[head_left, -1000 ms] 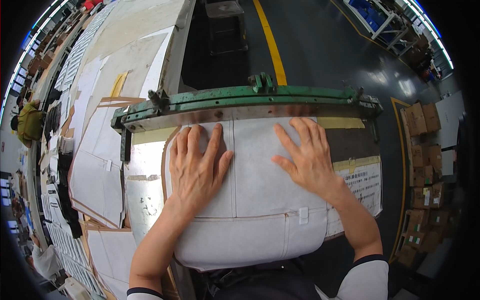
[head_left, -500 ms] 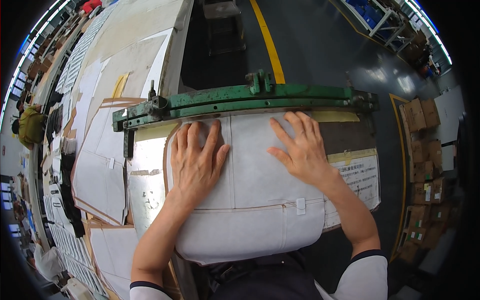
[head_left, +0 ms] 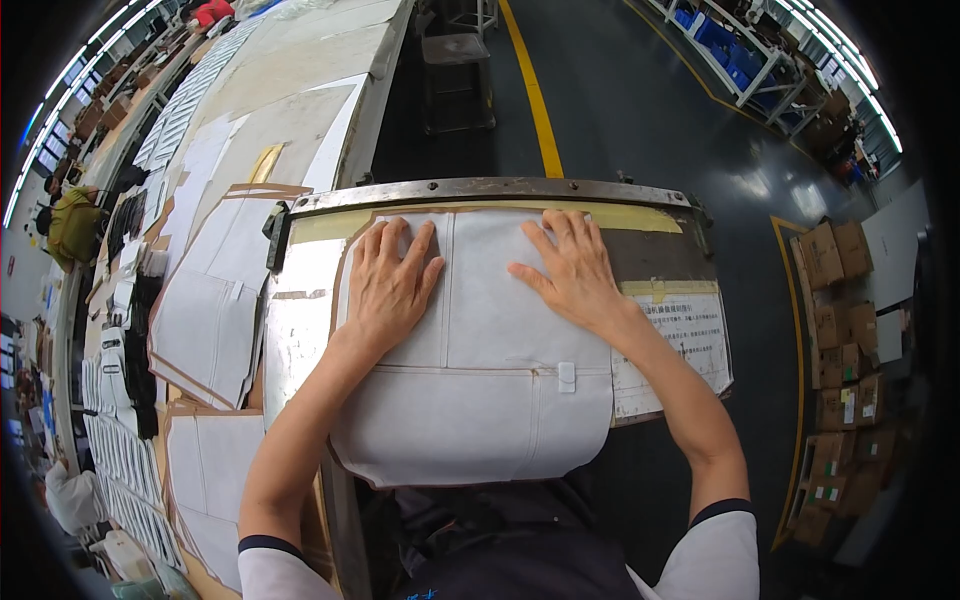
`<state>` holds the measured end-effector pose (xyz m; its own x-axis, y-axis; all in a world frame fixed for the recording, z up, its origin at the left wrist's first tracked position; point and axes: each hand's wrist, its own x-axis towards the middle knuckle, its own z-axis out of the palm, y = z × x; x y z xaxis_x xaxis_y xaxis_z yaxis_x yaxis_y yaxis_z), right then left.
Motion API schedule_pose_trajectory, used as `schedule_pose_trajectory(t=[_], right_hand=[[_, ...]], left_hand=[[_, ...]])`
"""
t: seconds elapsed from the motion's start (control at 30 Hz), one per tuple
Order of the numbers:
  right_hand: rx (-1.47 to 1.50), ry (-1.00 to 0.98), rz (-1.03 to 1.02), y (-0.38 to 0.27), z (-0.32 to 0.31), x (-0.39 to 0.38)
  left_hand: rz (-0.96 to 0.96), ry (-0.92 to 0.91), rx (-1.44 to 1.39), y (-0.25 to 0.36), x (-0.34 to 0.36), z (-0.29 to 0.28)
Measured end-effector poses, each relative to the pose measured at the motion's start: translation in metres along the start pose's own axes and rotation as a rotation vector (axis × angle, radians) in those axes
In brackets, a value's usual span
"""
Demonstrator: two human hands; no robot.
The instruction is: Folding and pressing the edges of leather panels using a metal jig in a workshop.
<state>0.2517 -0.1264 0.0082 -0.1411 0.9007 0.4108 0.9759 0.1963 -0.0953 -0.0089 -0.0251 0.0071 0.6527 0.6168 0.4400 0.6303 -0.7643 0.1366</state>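
A light grey stitched panel (head_left: 470, 425) with brown edges and a small white tab lies on a metal plate (head_left: 298, 320). My left hand (head_left: 392, 280) rests flat on its upper left, fingers apart. My right hand (head_left: 566, 268) lies on its upper right, fingers spread. The fingertips of both are just short of a steel bar (head_left: 490, 188) across the plate's far edge, near a strip of yellow tape (head_left: 652, 220). A worn printed sheet (head_left: 672, 370) is fixed on the plate's right side.
A long table (head_left: 310, 45) with stacked panels (head_left: 205, 340) runs along the left. People (head_left: 72, 225) work at the far left. A grey trolley (head_left: 455, 65) stands beside a yellow floor line. Cardboard boxes (head_left: 830, 330) and shelving (head_left: 720, 55) line the right.
The green bar assembly across the far edge has turned out of sight, leaving a steel strip showing. The panel and both hands sit higher and slightly further left in the picture.
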Motion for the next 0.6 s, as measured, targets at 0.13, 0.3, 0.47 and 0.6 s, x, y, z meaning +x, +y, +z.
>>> schedule_pose_trajectory(t=[0.13, 0.3, 0.47, 0.6], right_hand=[[0.026, -0.117, -0.028, -0.022, -0.030, -0.030], [0.082, -0.160, -0.116, -0.055, -0.070, -0.079], [0.262, -0.038, 0.031, -0.042, -0.056, -0.046], [0.359, 0.022, -0.008, -0.047, -0.026, -0.020]], left_hand=[[0.063, -0.095, -0.024, 0.002, -0.028, -0.017], [0.145, -0.152, -0.072, 0.019, -0.062, -0.042], [0.073, -0.152, -0.150, 0.024, -0.059, -0.044], [0.167, -0.053, -0.161, 0.036, -0.037, -0.031]])
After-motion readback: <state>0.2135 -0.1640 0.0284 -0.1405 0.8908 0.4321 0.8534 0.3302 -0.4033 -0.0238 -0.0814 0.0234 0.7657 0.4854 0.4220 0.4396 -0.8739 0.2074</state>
